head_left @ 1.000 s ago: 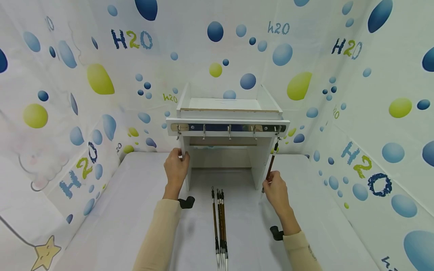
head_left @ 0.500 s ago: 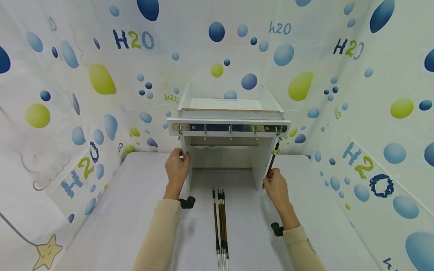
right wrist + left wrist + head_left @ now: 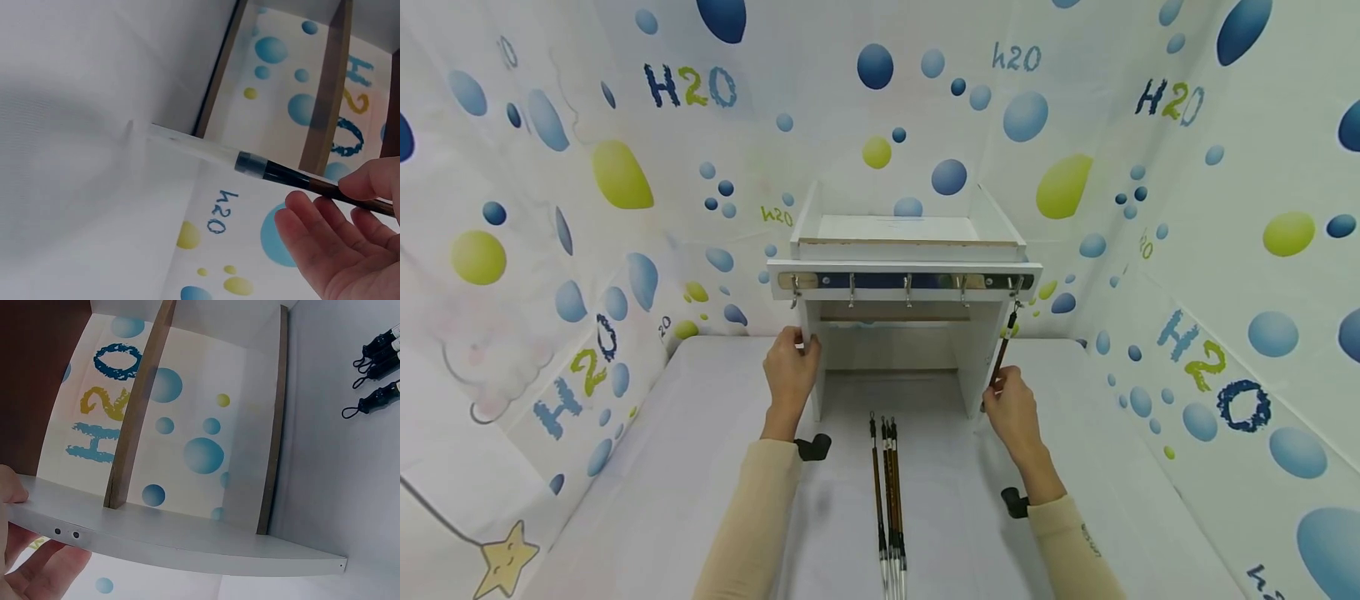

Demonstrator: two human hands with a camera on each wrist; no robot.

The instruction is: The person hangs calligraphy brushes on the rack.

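Observation:
A white shelf (image 3: 907, 268) carries a metal strip of several hooks along its front. My left hand (image 3: 791, 373) grips the shelf's left side panel (image 3: 187, 545), thumb on the inner face and fingers on the outer. My right hand (image 3: 1013, 410) pinches the dark handle of a calligraphy brush (image 3: 287, 174) between thumb and fingers. This brush slants upright beside the shelf's right side, its white bristles pointing down. Its cord loop is right at the rightmost hook (image 3: 1017, 286). Several more brushes (image 3: 891, 492) lie side by side on the table, loops toward the shelf.
The shelf stands on a white-covered table (image 3: 700, 500), close to the back wall (image 3: 820, 75) printed with bubbles and letters. Similar printed walls rise at left and right. The other hooks (image 3: 852, 290) along the strip hold nothing.
My right hand has risen slightly with the brush, whose loop stays beside the rightmost hook. The left hand keeps its grip on the side panel.

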